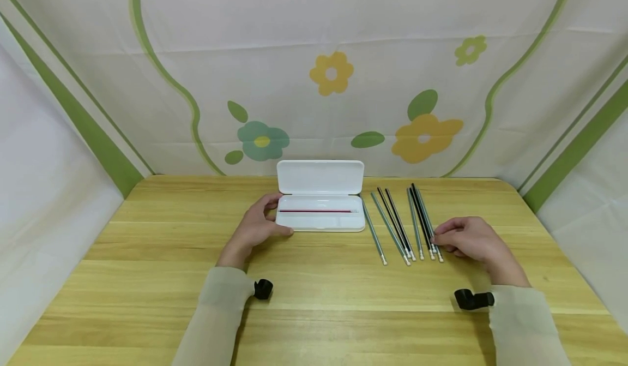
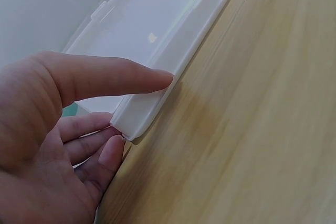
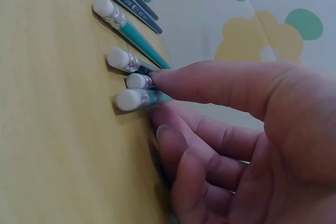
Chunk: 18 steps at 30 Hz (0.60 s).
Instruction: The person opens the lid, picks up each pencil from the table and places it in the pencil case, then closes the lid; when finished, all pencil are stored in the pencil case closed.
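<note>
A white pencil case stands with its lid raised, and one red pencil lies lengthwise inside. My left hand holds the case's left end. Its thumb lies along the front wall, while the other fingers are curled at the end wall. To the right of the case, my right hand is at the rightmost group of black and teal pencils. Thumb and forefinger pinch a pencil near its white eraser, between a black pencil and a teal pencil. The remaining right fingers are loosely curled.
Between case and right hand lie more pencils: a teal one beside the case, and a teal pencil with two black pencils. A fabric wall with printed flowers rises behind the wooden table.
</note>
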Tool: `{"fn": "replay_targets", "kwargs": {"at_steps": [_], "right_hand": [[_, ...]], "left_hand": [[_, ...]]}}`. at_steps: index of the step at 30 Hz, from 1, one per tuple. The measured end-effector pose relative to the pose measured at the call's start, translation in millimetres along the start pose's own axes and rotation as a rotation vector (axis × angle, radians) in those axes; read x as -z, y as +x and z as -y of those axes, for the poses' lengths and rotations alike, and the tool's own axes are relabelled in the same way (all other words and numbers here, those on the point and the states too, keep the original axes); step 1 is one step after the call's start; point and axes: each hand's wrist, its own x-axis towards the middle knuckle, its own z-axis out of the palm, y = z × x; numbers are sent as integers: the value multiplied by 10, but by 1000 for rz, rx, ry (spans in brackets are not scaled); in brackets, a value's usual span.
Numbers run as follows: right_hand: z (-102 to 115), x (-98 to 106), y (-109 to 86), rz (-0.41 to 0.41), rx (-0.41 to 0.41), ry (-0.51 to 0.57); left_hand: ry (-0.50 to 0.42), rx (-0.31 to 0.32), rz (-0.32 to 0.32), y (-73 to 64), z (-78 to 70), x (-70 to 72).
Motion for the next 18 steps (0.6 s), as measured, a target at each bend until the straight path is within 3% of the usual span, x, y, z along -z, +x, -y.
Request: {"fn": "replay_targets", "kwargs": {"at_steps": [18], "right_hand": [[-43, 19, 13, 8, -3, 18]], "left_hand": [[-8, 3, -2, 3, 0, 3]]}}
